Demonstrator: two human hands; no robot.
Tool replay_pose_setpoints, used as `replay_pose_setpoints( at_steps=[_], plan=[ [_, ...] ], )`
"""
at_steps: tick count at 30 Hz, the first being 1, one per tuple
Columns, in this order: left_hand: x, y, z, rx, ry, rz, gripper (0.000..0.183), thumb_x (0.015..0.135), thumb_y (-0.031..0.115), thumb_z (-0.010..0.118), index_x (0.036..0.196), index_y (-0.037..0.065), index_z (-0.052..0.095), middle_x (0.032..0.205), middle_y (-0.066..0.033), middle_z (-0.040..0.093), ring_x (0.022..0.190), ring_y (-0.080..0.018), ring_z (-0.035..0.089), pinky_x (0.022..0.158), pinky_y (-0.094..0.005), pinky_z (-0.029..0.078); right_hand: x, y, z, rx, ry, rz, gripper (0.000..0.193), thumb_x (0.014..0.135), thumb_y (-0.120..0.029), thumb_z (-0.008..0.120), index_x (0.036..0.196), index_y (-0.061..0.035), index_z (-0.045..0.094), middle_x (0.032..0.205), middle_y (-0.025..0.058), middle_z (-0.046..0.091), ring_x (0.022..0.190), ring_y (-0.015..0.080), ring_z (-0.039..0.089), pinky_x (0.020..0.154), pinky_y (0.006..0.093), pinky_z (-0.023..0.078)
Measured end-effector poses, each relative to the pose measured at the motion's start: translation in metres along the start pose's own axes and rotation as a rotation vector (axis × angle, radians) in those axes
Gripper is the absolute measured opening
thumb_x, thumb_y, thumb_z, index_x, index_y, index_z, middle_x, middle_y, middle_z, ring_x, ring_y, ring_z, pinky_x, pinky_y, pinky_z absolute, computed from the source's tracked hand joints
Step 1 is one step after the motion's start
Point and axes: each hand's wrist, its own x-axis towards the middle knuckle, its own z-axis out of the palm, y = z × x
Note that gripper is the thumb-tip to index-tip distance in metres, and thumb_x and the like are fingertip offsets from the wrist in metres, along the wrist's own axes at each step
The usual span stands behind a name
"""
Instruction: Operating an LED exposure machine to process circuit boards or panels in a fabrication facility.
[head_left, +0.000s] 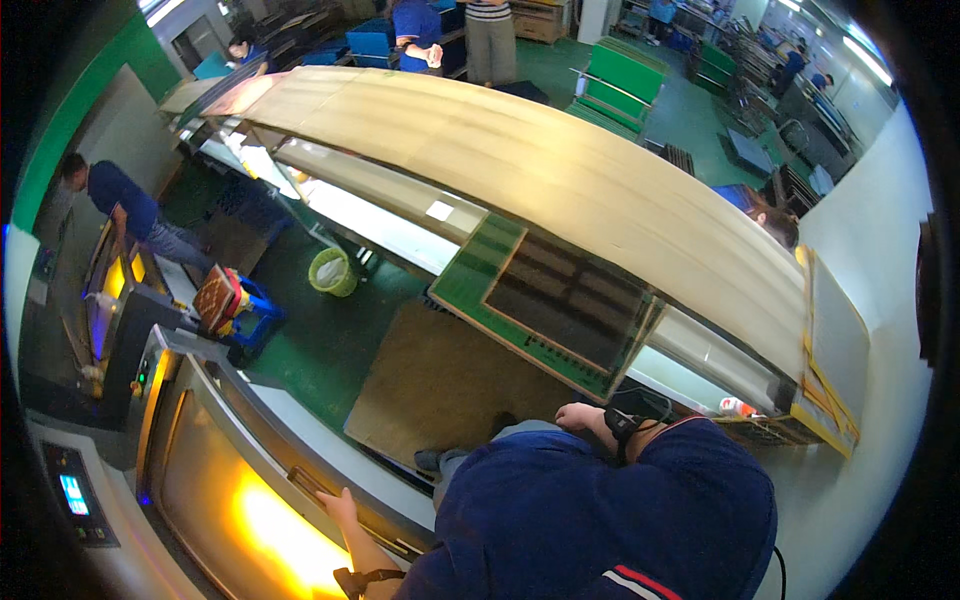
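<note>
My left hand point(341, 507) is closed on the long handle point(308, 487) along the edge of a machine's flat framed lid point(205, 455). A bright yellow glow shows across that lid. My right hand point(580, 415) hangs in front of my body with loosely bent fingers and nothing visible in it. It is close to the near corner of a green-bordered framed panel point(470, 270), but apart from it. The panel has a dark, gridded middle and lies tilted against the long bench. Dark bands are on both my wrists.
A long pale-topped bench point(520, 150) curves across the view. At lower left is a control screen point(74, 494). A yellow-green waste basket point(332, 272) and a blue stool point(258, 312) stand on the floor. A person point(125, 200) works at another machine; others are beyond the bench.
</note>
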Motion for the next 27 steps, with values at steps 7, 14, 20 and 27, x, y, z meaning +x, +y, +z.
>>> replay_pose_setpoints(
  at_steps=[7,14,20,27],
  plan=[
    [0.01,-0.04,0.011,-0.08,0.093,-0.022,0.086,0.08,0.02,0.068,0.143,-0.007,0.016,0.142,-0.0324,0.033,0.129,-0.0428,0.039,0.107,-0.0444,0.034,0.01,0.056,0.021,-0.104,0.111,0.001,0.037,0.08,-0.033,0.053,0.1,-0.0066,0.068,0.1,0.0161,0.068,0.096,0.0314,0.064,0.083,0.0414,0.05],
    [0.004,-0.004,0.009,-0.031,0.036,-0.065,0.084,0.08,0.037,0.065,0.142,-0.002,0.023,0.119,-0.031,0.056,0.102,-0.0426,0.06,0.087,-0.0482,0.048,0.025,0.035,0.045,-0.04,0.028,-0.154,0.039,0.082,-0.038,0.06,0.101,-0.004,0.068,0.099,0.0217,0.066,0.094,0.0386,0.063,0.079,0.0433,0.05],
    [-0.005,-0.034,0.018,-0.041,0.104,0.038,0.091,0.079,0.044,0.063,0.143,-0.004,0.02,0.134,-0.0282,0.045,0.114,-0.0414,0.054,0.093,-0.0473,0.044,0.082,-0.08,0.024,-0.178,-0.033,-0.146,0.039,0.082,-0.037,0.06,0.102,-0.004,0.067,0.1,0.0213,0.066,0.094,0.0384,0.063,0.08,0.043,0.05],
    [-0.02,-0.049,-0.022,-0.494,0.408,0.358,0.068,0.082,0.029,0.063,0.138,0.002,0.036,0.14,-0.021,0.038,0.132,-0.0375,0.033,0.108,-0.0461,0.029,0.136,-0.197,0.011,-0.375,-0.068,-0.247,0.038,0.083,-0.036,0.06,0.102,-0.004,0.067,0.101,0.0208,0.066,0.095,0.0382,0.063,0.08,0.0427,0.05]
  ],
)
